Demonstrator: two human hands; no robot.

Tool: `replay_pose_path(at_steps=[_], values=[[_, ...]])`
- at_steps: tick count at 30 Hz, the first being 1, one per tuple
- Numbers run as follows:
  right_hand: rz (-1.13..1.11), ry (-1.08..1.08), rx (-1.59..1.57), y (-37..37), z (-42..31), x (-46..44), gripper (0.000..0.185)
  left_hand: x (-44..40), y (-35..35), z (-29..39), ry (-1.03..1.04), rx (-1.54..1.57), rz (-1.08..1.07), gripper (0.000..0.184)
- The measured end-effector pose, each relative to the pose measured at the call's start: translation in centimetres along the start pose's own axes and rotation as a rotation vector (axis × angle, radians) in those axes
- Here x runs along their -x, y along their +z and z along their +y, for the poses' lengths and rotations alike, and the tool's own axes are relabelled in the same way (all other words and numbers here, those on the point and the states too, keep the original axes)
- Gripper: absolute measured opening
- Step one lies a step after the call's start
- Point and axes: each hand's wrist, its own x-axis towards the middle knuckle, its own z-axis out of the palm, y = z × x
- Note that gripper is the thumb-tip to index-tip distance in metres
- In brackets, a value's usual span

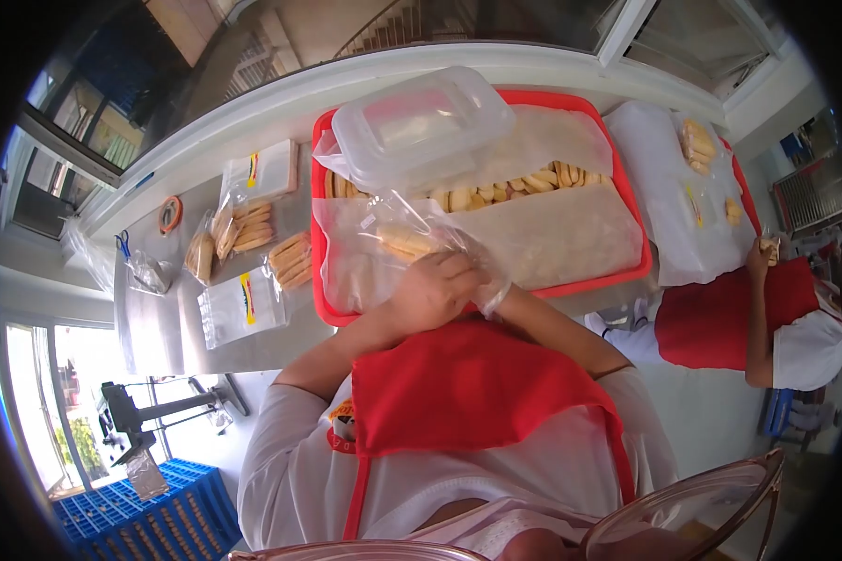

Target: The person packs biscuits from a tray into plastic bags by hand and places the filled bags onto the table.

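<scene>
My left hand point(440, 288) is bare and closed over the gathered end of a clear plastic bag point(370, 221) above the near side of a red tray point(633, 206). Long pale biscuits point(407, 241) lie inside the bag, which has a small label. My right hand point(489, 271) wears a clear plastic glove and presses close against the left one. Its fingers are mostly hidden. The tray holds a row of similar biscuits point(496, 194) between sheets of paper point(571, 234). A translucent plastic tub point(421, 122) rests across the tray's far left part.
To the left lie filled biscuit bags point(253, 227), flat bags with labels point(243, 310), a tape roll point(170, 215) and scissors point(123, 245). Blue crates point(150, 514) stand lower left. At right, a co-worker in a red apron point(711, 323) works beside a paper-covered tray point(660, 178).
</scene>
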Motion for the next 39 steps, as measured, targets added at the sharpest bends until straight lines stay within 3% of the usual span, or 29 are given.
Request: replay_pose_path(at_steps=[2,5,8,11,14,17,20,21,25,27,30,33,34,35,36,37,38,39], values=[[0.090,0.368,-0.897,0.1,-1.0,-0.9,0.034,-0.1,0.2,0.2,0.033,-0.010,0.005,0.025],[-0.020,0.127,-0.180,-0.2,-0.9,-0.8,0.038,0.4,0.8,0.2,0.018,-0.011,0.013,0.021],[0.014,0.355,-1.024,-0.7,-2.6,-0.9,0.043,0.9,1.1,-0.3,0.029,0.119,0.088,0.019],[0.216,0.487,-1.132,-0.5,-3.5,-1.1,0.047,5.0,2.6,-1.6,-0.476,0.804,0.548,0.023],[0.165,0.350,-1.309,-0.7,-4.4,-1.3,0.053,4.9,1.5,-3.4,-1.076,1.292,1.069,0.035],[0.189,0.493,-1.129,-0.1,-5.7,-0.9,0.054,3.9,0.5,-2.3,-0.832,1.765,0.812,0.041],[0.024,0.649,-0.733,1.2,-5.1,-0.1,0.053,3.4,0.2,-2.8,-0.797,1.615,0.674,0.042],[-0.034,0.537,-0.668,1.6,-3.7,0.1,0.051,4.1,0.4,-3.6,-0.813,1.560,0.641,0.040],[-0.078,-0.062,0.074,1.9,-2.1,0.1,0.054,4.8,1.4,-4.7,-0.832,1.556,0.639,0.038],[-0.108,-0.170,0.333,1.5,-3.3,-0.2,0.049,5.1,1.8,-4.5,-0.866,1.680,0.589,0.037],[-0.108,-0.165,0.389,1.4,-2.7,-0.8,0.046,4.5,2.2,-3.8,-0.918,1.736,0.709,0.029],[-0.342,0.146,0.460,0.8,-4.1,-0.4,0.044,4.4,0.1,-3.3,-0.991,1.923,0.624,0.034],[-0.423,0.247,0.287,0.0,-5.2,-0.3,0.042,5.0,-0.3,-3.8,-1.101,1.866,0.674,0.039],[-0.496,0.346,0.112,-1.1,-6.5,-0.4,0.040,6.5,0.4,-5.8,-1.123,1.705,0.869,0.038],[-0.520,0.279,0.130,-2.9,-5.5,-0.2,0.038,7.6,-0.5,-6.9,-0.877,2.296,0.901,0.039],[-0.542,0.212,0.148,-4.7,-4.5,-0.1,0.036,7.8,-0.9,-7.2,-0.707,2.468,0.889,0.040],[-0.338,0.161,0.252,-6.9,-4.0,-0.1,0.034,8.2,-1.3,-7.5,-0.538,2.633,0.850,0.041],[-0.139,0.105,0.353,-9.1,-3.6,-0.4,0.033,7.8,-1.9,-7.0,-0.540,2.402,0.812,0.042]])
